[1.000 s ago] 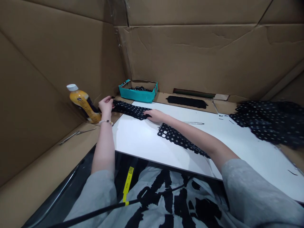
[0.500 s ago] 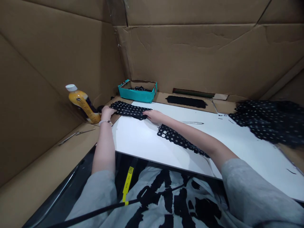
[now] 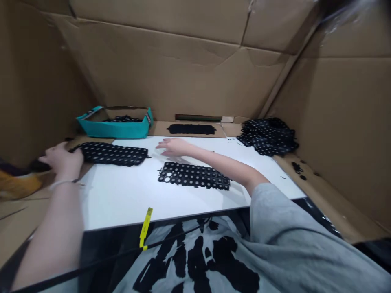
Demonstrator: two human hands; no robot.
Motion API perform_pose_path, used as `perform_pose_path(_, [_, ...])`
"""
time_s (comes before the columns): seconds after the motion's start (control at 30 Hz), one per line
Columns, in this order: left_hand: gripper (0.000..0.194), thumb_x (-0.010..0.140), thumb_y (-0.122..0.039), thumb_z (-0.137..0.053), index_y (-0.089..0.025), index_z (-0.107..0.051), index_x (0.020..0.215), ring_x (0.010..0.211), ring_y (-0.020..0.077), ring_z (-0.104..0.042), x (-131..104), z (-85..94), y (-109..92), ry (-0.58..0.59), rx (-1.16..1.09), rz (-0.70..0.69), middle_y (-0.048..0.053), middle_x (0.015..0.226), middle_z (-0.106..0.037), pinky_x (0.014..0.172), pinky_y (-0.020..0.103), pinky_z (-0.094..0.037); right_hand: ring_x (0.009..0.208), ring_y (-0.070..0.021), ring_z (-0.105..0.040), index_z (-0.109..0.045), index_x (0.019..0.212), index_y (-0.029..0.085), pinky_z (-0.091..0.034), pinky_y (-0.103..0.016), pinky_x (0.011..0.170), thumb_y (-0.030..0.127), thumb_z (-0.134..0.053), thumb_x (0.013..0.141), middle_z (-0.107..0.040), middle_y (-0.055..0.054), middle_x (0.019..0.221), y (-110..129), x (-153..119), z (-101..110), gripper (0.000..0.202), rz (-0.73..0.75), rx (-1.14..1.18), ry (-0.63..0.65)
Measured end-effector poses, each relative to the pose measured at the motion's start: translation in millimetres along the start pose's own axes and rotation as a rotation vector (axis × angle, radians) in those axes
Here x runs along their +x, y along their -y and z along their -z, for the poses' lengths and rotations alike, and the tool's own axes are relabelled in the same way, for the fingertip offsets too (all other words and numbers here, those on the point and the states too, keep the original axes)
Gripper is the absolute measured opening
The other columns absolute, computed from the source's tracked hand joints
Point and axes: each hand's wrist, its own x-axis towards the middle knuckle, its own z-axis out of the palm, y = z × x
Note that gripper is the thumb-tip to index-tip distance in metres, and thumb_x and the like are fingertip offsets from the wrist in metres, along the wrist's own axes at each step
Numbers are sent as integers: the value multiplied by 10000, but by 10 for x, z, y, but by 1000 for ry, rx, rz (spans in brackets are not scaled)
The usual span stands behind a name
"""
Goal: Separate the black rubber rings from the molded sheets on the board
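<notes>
A black dotted strip lies at the left of the white board. My left hand is at its left end, fingers spread, partly blurred; whether it touches the strip is unclear. My right hand hovers over the board just right of that strip, fingers apart, holding nothing. A second dotted piece, with two larger white holes at its left end, lies flat below my right forearm. At the back right rests a heap of similar dotted black pieces.
A teal open box with black pieces inside stands back left. Behind the board lies a plain black strip. A blurred yellow bottle is at far left. Small black scraps lie right. Cardboard walls surround the area.
The view has turned to the right. My right hand has let go of the left strip's right end and moved off it. My left hand's fingers have spread at the other end.
</notes>
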Motion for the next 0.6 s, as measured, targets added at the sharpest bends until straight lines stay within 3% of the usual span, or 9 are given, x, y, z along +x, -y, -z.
perform_pose_path(0.1, [369, 868, -386, -579, -326, -604, 1231, 1319, 283, -528, -25, -81, -99, -6, 4, -229, -114, 1417, -620, 1143, 463, -356, 1322, -270, -532, -621, 1339, 193, -445, -363, 1061, 244, -554, 955, -622, -128, 1392, -736, -730, 288, 393, -327, -57, 26])
perform_pose_path(0.17, [374, 875, -419, -570, -354, -602, 1242, 1313, 253, -547, -71, -170, -174, 96, -16, -351, -142, 1425, -611, 1127, 408, -393, 1289, -279, -532, -602, 1360, 154, -425, -366, 1060, 197, -528, 943, -619, -170, 1381, -1207, -1365, 456, 426, -593, -120, 46])
perform_pose_path(0.27, [369, 872, -404, -595, -345, -615, 1236, 1382, 276, -495, -115, -349, -240, 280, 18, -524, -105, 1491, -561, 1171, 439, -345, 1345, -311, -448, -510, 1433, 119, -359, -436, 1093, 187, -469, 953, -542, -241, 1431, -1751, -2461, 572, 486, -1051, -315, -65])
perform_pose_path(0.33, [359, 884, -410, -593, -347, -626, 1235, 1441, 299, -427, -106, -465, -232, 385, 96, -557, -75, 1523, -532, 1209, 501, -263, 1435, -355, -339, -416, 1504, 132, -300, -526, 1131, 261, -486, 963, -422, -260, 1531, -1974, -3200, 546, 560, -1329, -417, -140])
perform_pose_path(0.37, [356, 894, -428, -581, -362, -626, 1242, 1466, 299, -392, -92, -511, -216, 417, 146, -546, -72, 1534, -518, 1217, 531, -225, 1445, -383, -325, -392, 1522, 138, -300, -561, 1127, 336, -520, 959, -381, -274, 1555, -2047, -3539, 514, 611, -1448, -377, -114])
perform_pose_path(0.4, [368, 911, -450, -555, -374, -618, 1266, 1488, 295, -357, -75, -545, -196, 438, 195, -540, -65, 1550, -497, 1219, 553, -197, 1433, -403, -350, -392, 1529, 157, -325, -579, 1113, 399, -537, 954, -377, -273, 1560, -2102, -3843, 476, 641, -1530, -281, -76])
perform_pose_path(0.47, [448, 965, -487, -437, -352, -581, 1367, 1515, 289, -300, -39, -580, -156, 467, 275, -578, -20, 1597, -433, 1218, 564, -176, 1407, -390, -411, -390, 1545, 224, -389, -541, 1098, 397, -563, 936, -382, -219, 1580, -2173, -4318, 411, 657, -1477, -142, -53])
perform_pose_path(0.53, [573, 1004, -504, -288, -275, -512, 1479, 1526, 309, -265, -13, -580, -133, 495, 356, -634, 41, 1636, -369, 1215, 567, -172, 1366, -362, -477, -406, 1542, 199, -426, -477, 1098, 340, -634, 887, -449, -216, 1534, -2220, -4604, 383, 708, -1439, -128, -126])
perform_pose_path(0.6, [661, 1013, -514, -180, -217, -447, 1541, 1532, 325, -240, 0, -567, -134, 516, 431, -665, 72, 1653, -331, 1216, 564, -166, 1267, -344, -570, -512, 1463, 128, -466, -442, 1071, 307, -672, 851, -581, -230, 1392, -2259, -4737, 396, 658, -1511, -137, -228])
